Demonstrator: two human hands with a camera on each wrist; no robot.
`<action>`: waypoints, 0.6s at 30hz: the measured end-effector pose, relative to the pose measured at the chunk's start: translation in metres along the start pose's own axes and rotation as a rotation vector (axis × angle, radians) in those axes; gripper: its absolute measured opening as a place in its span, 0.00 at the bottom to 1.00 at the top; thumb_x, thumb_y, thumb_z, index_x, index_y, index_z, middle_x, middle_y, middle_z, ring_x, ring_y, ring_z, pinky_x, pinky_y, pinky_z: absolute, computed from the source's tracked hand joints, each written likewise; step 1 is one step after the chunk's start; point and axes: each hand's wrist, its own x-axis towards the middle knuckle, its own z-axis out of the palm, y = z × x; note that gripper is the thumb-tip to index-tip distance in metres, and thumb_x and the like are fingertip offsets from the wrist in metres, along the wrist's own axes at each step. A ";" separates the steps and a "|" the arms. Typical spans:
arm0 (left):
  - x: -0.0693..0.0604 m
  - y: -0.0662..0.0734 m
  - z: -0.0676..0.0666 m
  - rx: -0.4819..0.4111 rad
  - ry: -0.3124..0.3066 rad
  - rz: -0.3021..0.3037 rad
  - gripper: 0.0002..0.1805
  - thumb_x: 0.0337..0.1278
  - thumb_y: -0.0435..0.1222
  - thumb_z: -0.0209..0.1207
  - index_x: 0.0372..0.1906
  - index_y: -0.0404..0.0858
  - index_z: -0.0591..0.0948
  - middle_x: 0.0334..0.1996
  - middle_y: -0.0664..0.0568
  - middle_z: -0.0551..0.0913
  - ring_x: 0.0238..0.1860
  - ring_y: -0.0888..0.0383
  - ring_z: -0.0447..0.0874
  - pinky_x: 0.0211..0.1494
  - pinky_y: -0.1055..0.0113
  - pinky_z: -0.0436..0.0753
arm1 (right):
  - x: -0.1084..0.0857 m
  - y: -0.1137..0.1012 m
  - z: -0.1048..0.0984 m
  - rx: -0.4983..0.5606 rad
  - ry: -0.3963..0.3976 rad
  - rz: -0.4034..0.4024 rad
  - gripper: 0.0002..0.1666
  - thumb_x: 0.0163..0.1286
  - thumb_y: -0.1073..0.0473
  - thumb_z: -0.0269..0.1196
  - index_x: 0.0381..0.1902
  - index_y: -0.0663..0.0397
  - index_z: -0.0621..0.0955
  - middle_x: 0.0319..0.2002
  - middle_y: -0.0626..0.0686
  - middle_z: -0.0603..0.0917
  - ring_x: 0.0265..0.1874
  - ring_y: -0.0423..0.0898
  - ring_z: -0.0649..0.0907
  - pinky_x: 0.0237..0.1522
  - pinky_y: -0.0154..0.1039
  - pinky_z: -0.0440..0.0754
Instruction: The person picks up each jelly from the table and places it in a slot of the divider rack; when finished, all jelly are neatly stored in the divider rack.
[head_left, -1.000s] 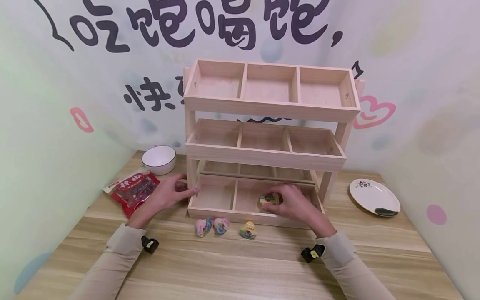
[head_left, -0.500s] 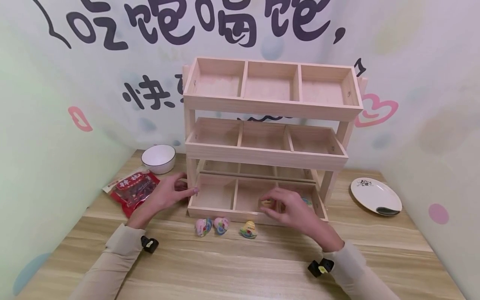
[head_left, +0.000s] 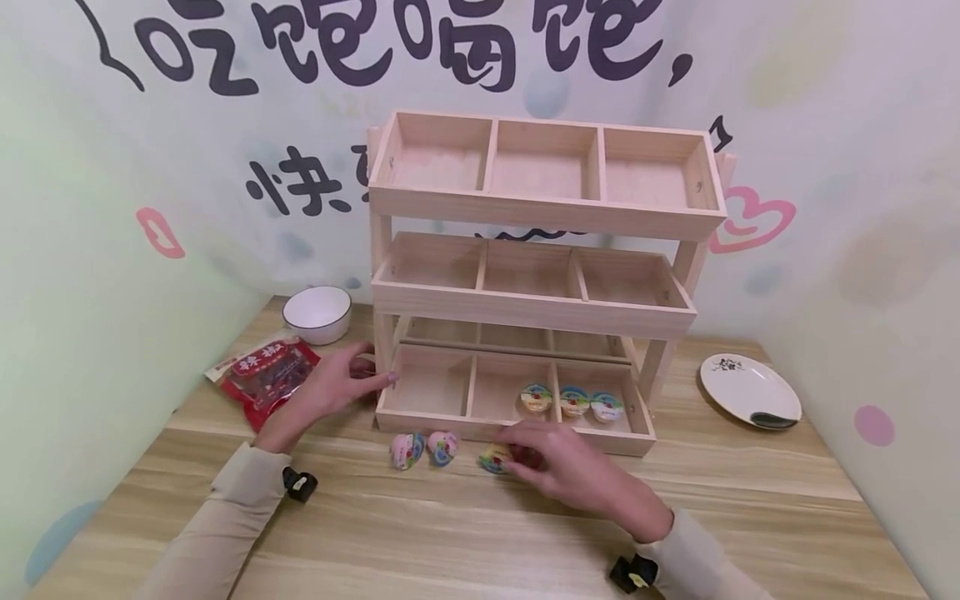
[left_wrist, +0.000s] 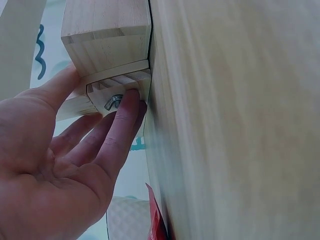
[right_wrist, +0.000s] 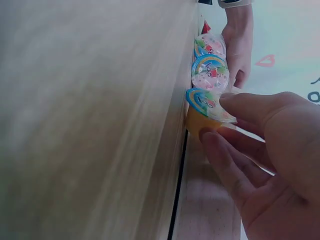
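In the head view, my right hand (head_left: pixel 573 468) is at the table in front of the wooden rack's bottom tier. Thumb and fingers pinch a yellow jelly cup (right_wrist: pixel 202 112), its lid tilted, in the right wrist view. To its left lie two pink jelly cups (head_left: pixel 407 451) (head_left: pixel 442 447). On the bottom tier, one jelly cup (head_left: pixel 536 398) sits in the middle compartment and two more (head_left: pixel 573 402) (head_left: pixel 607 407) in the right one. My left hand (left_wrist: pixel 65 155) holds the rack's (head_left: pixel 532 307) lower left side, thumb in front, a fingertip beside a wing nut (left_wrist: pixel 114 102).
Left of the rack stand a white bowl (head_left: pixel 318 315) and a red food packet (head_left: pixel 270 373). A white plate (head_left: pixel 750 390) lies to its right. Two upper tiers with three compartments each overhang the bottom one. A printed cloth hangs behind.
My right hand has let go of a jelly cup in the bottom tier's middle compartment. It has come forward and down to the yellow cup on the table. The left hand stays put.
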 end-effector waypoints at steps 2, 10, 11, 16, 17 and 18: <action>0.001 0.002 0.000 -0.002 -0.003 0.004 0.38 0.74 0.51 0.68 0.75 0.31 0.72 0.65 0.29 0.84 0.65 0.34 0.87 0.67 0.39 0.87 | 0.001 -0.001 0.001 0.014 -0.014 0.016 0.15 0.77 0.57 0.71 0.58 0.50 0.88 0.47 0.42 0.90 0.40 0.31 0.85 0.43 0.31 0.90; 0.002 0.000 0.002 0.007 0.022 0.038 0.36 0.72 0.49 0.70 0.72 0.30 0.75 0.62 0.30 0.87 0.63 0.35 0.89 0.66 0.40 0.87 | 0.004 -0.004 0.003 0.107 -0.078 0.063 0.12 0.82 0.58 0.65 0.57 0.50 0.89 0.49 0.44 0.93 0.44 0.30 0.88 0.48 0.30 0.90; 0.002 -0.001 0.002 0.007 0.023 0.041 0.36 0.72 0.49 0.70 0.72 0.30 0.75 0.62 0.30 0.87 0.63 0.35 0.89 0.66 0.40 0.87 | 0.005 -0.004 0.003 0.107 -0.083 0.069 0.12 0.82 0.58 0.65 0.58 0.51 0.89 0.50 0.45 0.93 0.44 0.30 0.88 0.48 0.30 0.90; 0.001 -0.003 0.001 0.008 0.020 0.044 0.37 0.72 0.50 0.69 0.74 0.29 0.74 0.62 0.30 0.86 0.64 0.35 0.88 0.67 0.41 0.87 | 0.007 -0.007 0.002 0.083 -0.083 0.090 0.14 0.82 0.59 0.64 0.60 0.54 0.89 0.49 0.46 0.93 0.43 0.30 0.87 0.45 0.30 0.89; 0.001 -0.003 0.001 0.009 0.020 0.044 0.38 0.73 0.50 0.69 0.74 0.29 0.74 0.63 0.30 0.86 0.64 0.35 0.88 0.67 0.41 0.87 | 0.007 -0.007 0.001 0.079 -0.079 0.095 0.14 0.82 0.59 0.64 0.59 0.54 0.89 0.48 0.45 0.93 0.42 0.30 0.87 0.45 0.30 0.89; 0.001 -0.003 0.001 0.010 0.020 0.044 0.38 0.73 0.50 0.69 0.74 0.29 0.74 0.63 0.29 0.86 0.64 0.35 0.88 0.67 0.41 0.87 | 0.008 -0.008 0.001 0.082 -0.076 0.106 0.14 0.82 0.59 0.65 0.60 0.55 0.88 0.47 0.45 0.93 0.41 0.30 0.87 0.44 0.30 0.89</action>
